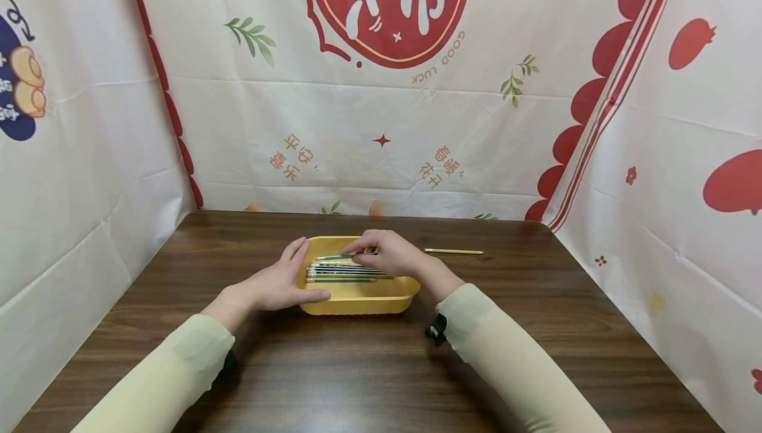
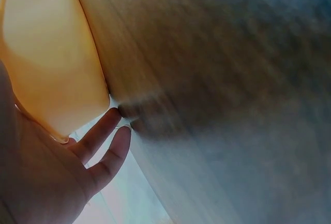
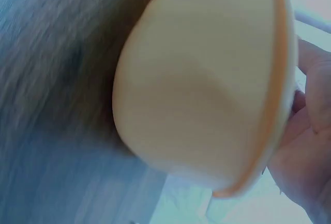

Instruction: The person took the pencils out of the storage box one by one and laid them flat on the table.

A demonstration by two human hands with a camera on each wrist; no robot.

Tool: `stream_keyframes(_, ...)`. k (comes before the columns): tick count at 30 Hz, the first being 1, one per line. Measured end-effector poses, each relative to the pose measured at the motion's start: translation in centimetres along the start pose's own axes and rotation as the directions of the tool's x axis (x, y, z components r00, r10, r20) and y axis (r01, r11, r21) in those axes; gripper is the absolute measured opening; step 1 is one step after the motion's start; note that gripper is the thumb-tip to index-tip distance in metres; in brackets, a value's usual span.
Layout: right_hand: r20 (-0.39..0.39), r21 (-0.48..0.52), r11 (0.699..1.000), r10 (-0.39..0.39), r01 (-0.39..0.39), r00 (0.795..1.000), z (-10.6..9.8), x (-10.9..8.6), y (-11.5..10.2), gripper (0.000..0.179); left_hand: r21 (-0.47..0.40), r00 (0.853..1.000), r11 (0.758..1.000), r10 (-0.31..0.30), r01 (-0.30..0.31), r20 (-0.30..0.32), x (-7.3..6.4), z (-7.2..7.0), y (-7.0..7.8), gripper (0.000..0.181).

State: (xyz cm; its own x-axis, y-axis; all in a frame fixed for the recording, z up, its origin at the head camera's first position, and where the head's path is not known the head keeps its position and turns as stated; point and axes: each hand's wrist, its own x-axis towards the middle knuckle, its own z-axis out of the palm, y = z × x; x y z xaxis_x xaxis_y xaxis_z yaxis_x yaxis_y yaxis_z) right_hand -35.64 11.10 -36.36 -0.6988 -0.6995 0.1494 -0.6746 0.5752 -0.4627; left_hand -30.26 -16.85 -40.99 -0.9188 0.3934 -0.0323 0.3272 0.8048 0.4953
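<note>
A yellow plastic basket (image 1: 357,306) sits on the table, with several pencils (image 1: 342,279) lying side by side in it, mostly green, dark and striped. My left hand (image 1: 276,285) rests on the basket's left end, thumb over the front rim and fingers spread along the outside. In the left wrist view, two of its fingers (image 2: 111,157) extend past the basket's end, close to the tabletop. Over the basket, my right hand (image 1: 389,252) pinches a green pencil (image 1: 333,258) between thumb and fingers. The right wrist view shows mostly the basket's outer wall (image 3: 191,79), with the pinch hidden.
To the right of the basket, a yellow pencil (image 1: 454,251) lies alone on the brown wooden table (image 1: 333,373). White printed cloth (image 1: 381,175) hangs behind the table and along both sides.
</note>
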Motion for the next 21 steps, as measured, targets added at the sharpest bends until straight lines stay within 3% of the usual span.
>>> stream_keyframes(11, -0.040, 0.003, 1.000, 0.012, -0.012, 0.999, -2.1, -2.4, 1.1, 0.025, 0.007, 1.000, 1.000, 0.016, -0.016, -0.007, -0.2, 0.0, 0.0, 0.128)
stream_keyframes(21, -0.124, -0.017, 0.997, 0.070, -0.072, 0.990, -3.5, -5.2, 3.8, 0.025, 0.011, 1.000, 1.000, 0.008, -0.008, -0.007, -0.2, 0.0, 0.1, 0.130)
